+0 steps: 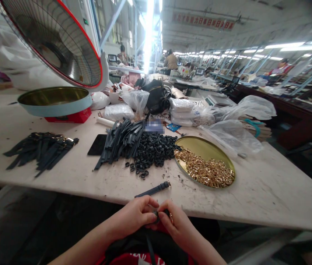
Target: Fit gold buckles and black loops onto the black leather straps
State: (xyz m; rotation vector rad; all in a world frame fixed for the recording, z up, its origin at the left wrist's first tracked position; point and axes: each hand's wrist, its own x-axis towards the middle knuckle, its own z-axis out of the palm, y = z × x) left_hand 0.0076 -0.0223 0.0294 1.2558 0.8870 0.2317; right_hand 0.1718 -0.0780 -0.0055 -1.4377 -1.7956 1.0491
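Note:
My left hand (140, 214) and my right hand (174, 220) meet at the table's front edge, fingers pinched on a small dark strap piece (156, 214). A gold buckle (171, 218) shows by my right fingers. Just beyond them lies a dark strap with a buckle (153, 190). Farther back are a pile of dark straps (122, 141), a heap of small black loops (156, 149) and a round gold tray (202, 145) holding many gold buckles (211, 171). Finished-looking buckled straps (44, 149) form a bunch at the left.
A large red-rimmed fan (56, 40) leans over a round tin (55, 106) on a red box (73, 117). Plastic bags (234, 136), white packets (182, 110) and a black bag (157, 96) line the back. People (170, 62) are farther off.

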